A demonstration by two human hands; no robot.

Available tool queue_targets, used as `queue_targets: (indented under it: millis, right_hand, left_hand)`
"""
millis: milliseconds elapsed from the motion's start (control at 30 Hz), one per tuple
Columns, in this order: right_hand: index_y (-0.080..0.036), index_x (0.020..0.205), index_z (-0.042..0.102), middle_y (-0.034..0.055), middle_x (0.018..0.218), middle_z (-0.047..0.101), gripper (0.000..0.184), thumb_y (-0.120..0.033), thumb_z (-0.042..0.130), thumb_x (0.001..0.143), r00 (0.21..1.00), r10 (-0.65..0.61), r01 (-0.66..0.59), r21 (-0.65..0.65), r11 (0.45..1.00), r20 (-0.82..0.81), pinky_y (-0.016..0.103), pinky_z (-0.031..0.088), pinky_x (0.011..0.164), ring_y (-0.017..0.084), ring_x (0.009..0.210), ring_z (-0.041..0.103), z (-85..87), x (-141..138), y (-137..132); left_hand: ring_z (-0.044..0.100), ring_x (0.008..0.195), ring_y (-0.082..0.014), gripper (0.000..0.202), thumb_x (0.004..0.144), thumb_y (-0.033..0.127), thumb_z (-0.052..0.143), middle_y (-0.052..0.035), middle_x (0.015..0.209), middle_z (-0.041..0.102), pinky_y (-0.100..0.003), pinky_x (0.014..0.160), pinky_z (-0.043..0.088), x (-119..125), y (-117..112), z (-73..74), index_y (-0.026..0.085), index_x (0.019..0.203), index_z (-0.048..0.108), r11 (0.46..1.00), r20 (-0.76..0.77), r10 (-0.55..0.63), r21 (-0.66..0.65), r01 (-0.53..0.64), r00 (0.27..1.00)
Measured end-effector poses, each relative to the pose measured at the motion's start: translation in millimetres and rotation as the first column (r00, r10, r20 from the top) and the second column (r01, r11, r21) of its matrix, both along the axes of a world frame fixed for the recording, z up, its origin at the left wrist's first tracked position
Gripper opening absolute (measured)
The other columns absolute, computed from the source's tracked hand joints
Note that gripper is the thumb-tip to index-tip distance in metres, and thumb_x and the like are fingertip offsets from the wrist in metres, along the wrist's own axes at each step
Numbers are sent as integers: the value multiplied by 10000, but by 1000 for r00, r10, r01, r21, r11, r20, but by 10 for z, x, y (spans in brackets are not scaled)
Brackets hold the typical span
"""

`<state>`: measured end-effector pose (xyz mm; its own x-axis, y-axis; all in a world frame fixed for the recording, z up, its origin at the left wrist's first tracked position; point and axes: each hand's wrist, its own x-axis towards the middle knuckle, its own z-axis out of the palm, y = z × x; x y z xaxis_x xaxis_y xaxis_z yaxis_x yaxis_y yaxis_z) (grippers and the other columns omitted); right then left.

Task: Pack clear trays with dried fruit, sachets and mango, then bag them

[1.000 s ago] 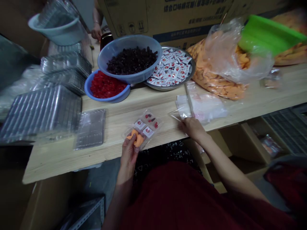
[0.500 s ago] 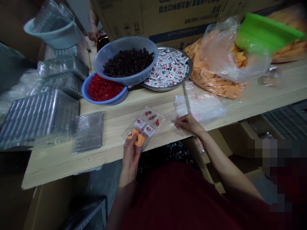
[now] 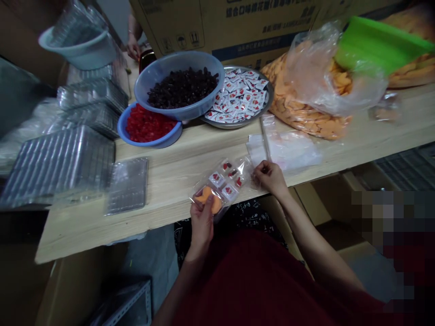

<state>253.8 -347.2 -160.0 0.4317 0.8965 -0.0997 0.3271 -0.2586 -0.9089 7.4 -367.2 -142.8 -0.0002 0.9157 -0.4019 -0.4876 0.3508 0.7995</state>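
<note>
My left hand (image 3: 203, 219) grips the near left end of a clear compartment tray (image 3: 222, 184), thumb on top. Inside it are an orange foam-like piece (image 3: 206, 194), white sachets (image 3: 229, 192) with red print, and small red and dark pieces (image 3: 239, 182). A clear plastic bag (image 3: 245, 166) overlaps the tray's far right end; how far the tray sits inside cannot be made out. Fingers pinched, my right hand (image 3: 270, 177) holds the bag's edge just right of the tray. Flat clear bags (image 3: 295, 149) lie beyond that hand.
Bowls of dark pieces (image 3: 183, 88) and red pieces (image 3: 149, 127) stand near a metal bowl of sachets (image 3: 238, 97). Stacked clear trays (image 3: 64, 158) fill the left. A bag of orange pieces (image 3: 306, 113) lies right, before a carton (image 3: 217, 27). Another person's hand (image 3: 133, 49) shows behind.
My left hand has brought the tray to the right, closer to my right hand, and the bag now overlaps more of it. My right hand has shifted slightly right, still pinching the bag.
</note>
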Motion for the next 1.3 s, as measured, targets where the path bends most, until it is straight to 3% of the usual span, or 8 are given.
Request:
queue_targets:
  millis: [267, 400, 600, 833, 967, 1300]
  right_hand:
    - [-224, 699, 515, -15, 601, 545, 102, -258, 557, 785, 961, 7, -4, -10, 1000, 276, 260, 331, 560, 134, 561, 464, 82, -217, 54]
    - [-211, 753, 556, -1, 648, 582, 70, -238, 538, 814, 953, 1, -8, 24, 1000, 305, 257, 347, 591, 141, 599, 494, 45, -228, 109]
    - [-172, 762, 652, 32, 715, 648, 94, -197, 564, 784, 942, 123, -113, -51, 992, 311, 271, 390, 644, 159, 652, 553, -56, -158, 189]
    - [-179, 831, 646, 38, 773, 643, 145, -285, 557, 876, 954, -109, 61, 174, 983, 279, 285, 429, 658, 165, 680, 553, -50, -273, 99]
    - [-185, 857, 633, 27, 783, 606, 176, -311, 530, 926, 957, -147, 74, 281, 957, 248, 292, 435, 673, 164, 701, 545, 28, -349, 42]
    - [-193, 873, 623, 43, 832, 601, 141, -228, 492, 913, 930, -71, -24, 252, 967, 361, 299, 435, 711, 180, 760, 548, 22, -278, 19]
  left_hand:
    - [723, 983, -173, 456, 783, 339, 845, -34, 1137, 735, -279, 911, 549, 58, -142, -67, 235, 1160, 613, 996, -61, -86, 26, 87, 994]
    - [720, 981, -184, 475, 789, 355, 836, -60, 1131, 732, -281, 895, 553, 4, -93, -101, 207, 1181, 610, 990, -86, -138, 3, 139, 987]
    - [725, 837, -178, 503, 778, 355, 841, -53, 1021, 735, -290, 791, 566, -77, -60, -135, 193, 1179, 583, 975, -23, -212, -77, 210, 977]
    - [711, 843, -176, 478, 768, 367, 844, -61, 1016, 747, -270, 796, 551, -126, 23, -13, 172, 1155, 643, 966, -107, -259, -26, 258, 960]
    - [715, 816, -174, 475, 752, 341, 853, -57, 1000, 748, -267, 772, 552, -109, 57, 24, 181, 1143, 635, 953, -106, -303, -14, 303, 947]
    - [731, 817, -177, 535, 748, 362, 862, -34, 993, 739, -278, 764, 568, 8, 51, -42, 206, 1180, 588, 981, -9, -186, -49, 185, 983]
